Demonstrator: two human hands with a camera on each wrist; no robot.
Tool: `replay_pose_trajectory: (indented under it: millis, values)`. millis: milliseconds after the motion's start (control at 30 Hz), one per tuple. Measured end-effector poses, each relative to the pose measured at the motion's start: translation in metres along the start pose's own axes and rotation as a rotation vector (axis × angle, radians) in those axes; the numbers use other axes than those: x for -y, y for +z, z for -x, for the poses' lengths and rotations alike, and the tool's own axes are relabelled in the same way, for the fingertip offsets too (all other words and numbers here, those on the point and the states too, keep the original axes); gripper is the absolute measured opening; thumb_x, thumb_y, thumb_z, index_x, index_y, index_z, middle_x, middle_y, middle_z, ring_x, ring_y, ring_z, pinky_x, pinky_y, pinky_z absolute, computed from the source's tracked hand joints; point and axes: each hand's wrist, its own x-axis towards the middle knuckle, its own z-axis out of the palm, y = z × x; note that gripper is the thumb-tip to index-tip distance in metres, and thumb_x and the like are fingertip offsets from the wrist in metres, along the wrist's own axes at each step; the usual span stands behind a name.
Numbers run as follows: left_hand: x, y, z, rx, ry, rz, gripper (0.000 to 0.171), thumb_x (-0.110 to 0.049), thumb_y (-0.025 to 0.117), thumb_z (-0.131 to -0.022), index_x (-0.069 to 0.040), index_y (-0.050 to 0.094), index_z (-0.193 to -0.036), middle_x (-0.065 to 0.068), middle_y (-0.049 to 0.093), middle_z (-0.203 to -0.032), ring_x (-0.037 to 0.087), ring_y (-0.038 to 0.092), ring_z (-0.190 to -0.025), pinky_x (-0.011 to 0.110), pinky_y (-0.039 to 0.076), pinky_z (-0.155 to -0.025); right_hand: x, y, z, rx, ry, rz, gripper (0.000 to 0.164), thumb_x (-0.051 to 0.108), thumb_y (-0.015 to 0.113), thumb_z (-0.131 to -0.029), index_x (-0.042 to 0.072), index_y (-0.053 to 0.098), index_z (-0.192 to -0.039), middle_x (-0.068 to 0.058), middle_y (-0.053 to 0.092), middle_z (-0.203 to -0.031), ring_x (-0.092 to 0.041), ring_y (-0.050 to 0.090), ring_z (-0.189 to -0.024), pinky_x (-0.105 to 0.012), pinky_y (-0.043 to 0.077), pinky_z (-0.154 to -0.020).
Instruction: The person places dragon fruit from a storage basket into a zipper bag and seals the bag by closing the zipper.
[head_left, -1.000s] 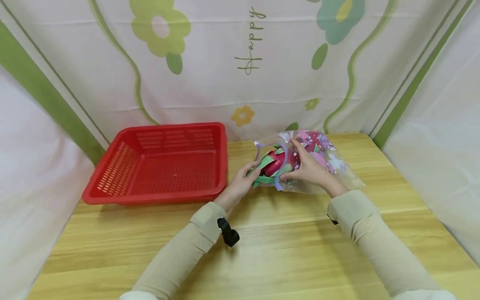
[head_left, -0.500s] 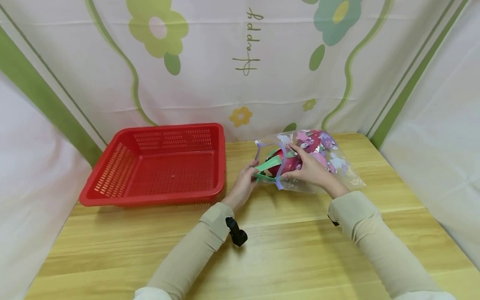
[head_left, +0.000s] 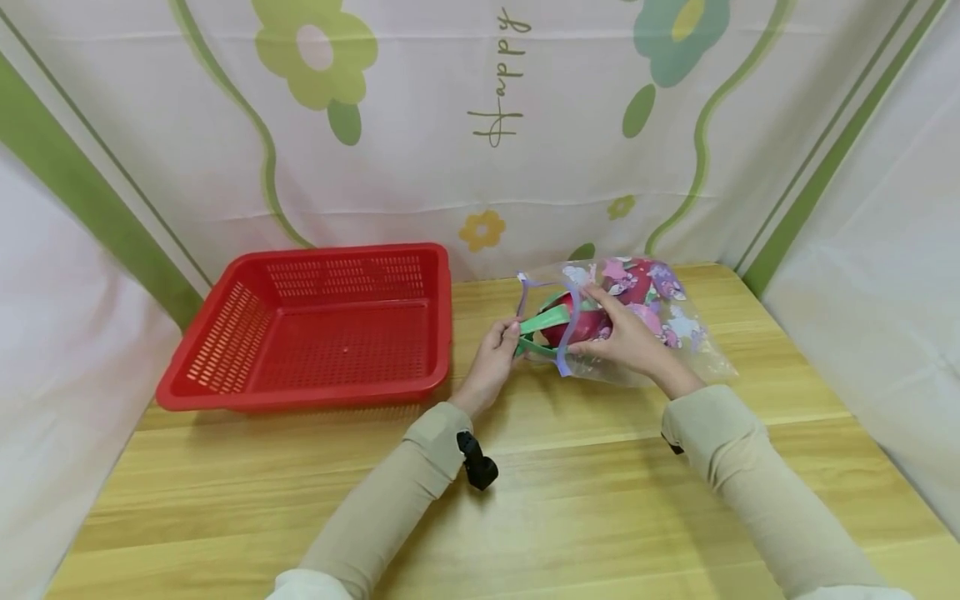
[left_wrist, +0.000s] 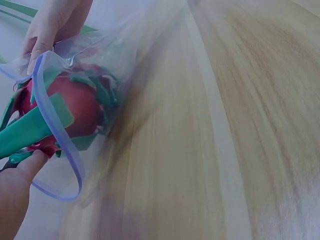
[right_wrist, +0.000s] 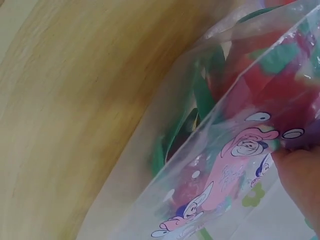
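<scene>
A red dragon fruit (head_left: 553, 332) with green leaf tips lies partly inside a clear zip bag (head_left: 701, 354) printed with cartoon figures. My left hand (head_left: 489, 364) grips the leafy end that sticks out of the bag's mouth. Close by, my right hand (head_left: 632, 340) holds the bag near its purple zip edge (left_wrist: 56, 120), thumb and fingers spread around the fruit inside. In the left wrist view the dragon fruit (left_wrist: 82, 106) shows through the plastic. Deeper in the bag, a second red fruit (head_left: 637, 282) is partly hidden by the print.
To the left stands a red plastic basket (head_left: 300, 400) with slotted sides, nothing in it. Both it and the bag are on a wooden table (head_left: 585, 500). A white cloth (head_left: 420, 167) with flower prints hangs right behind the table's back edge.
My left hand has moved slightly right, and the dragon fruit sits farther into the bag's mouth. The left fingers have gathered round its leaf tips. My right hand keeps its hold on the bag.
</scene>
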Motion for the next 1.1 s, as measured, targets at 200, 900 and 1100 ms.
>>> replay_pose_trajectory:
  millis: [200,900,1100]
  values:
    - [0.001,0.006,-0.002,-0.034,-0.01,0.04,0.04,-0.022,0.035,-0.104,0.005,0.033,-0.134,0.027,0.047,-0.132,0.031,0.049,-0.125,0.043,0.039,-0.109,-0.002,0.0,0.0,-0.014,-0.026,0.038,0.096,0.029,0.08,-0.076,0.011,0.024,-0.152,-0.014,0.014,-0.161,-0.044,0.017,-0.145,-0.063,0.021,-0.113]
    - [-0.006,0.013,-0.006,-0.146,0.037,-0.113,0.035,-0.025,0.054,-0.097,-0.001,0.055,-0.122,0.019,0.063,-0.107,0.014,0.061,-0.09,0.043,0.053,-0.093,0.005,0.006,0.002,-0.034,-0.088,0.128,0.099,0.028,0.082,-0.074,0.003,0.022,-0.15,-0.02,0.005,-0.16,-0.043,-0.004,-0.147,-0.07,0.009,-0.111]
    - [-0.009,0.012,-0.006,-0.161,0.027,-0.09,0.036,-0.023,0.057,-0.095,0.001,0.058,-0.122,0.012,0.065,-0.095,0.011,0.062,-0.08,0.04,0.055,-0.091,0.005,0.005,0.008,-0.058,-0.13,0.206,0.1,0.03,0.081,-0.075,0.002,0.022,-0.15,-0.023,0.007,-0.159,-0.044,0.002,-0.147,-0.064,0.008,-0.116]
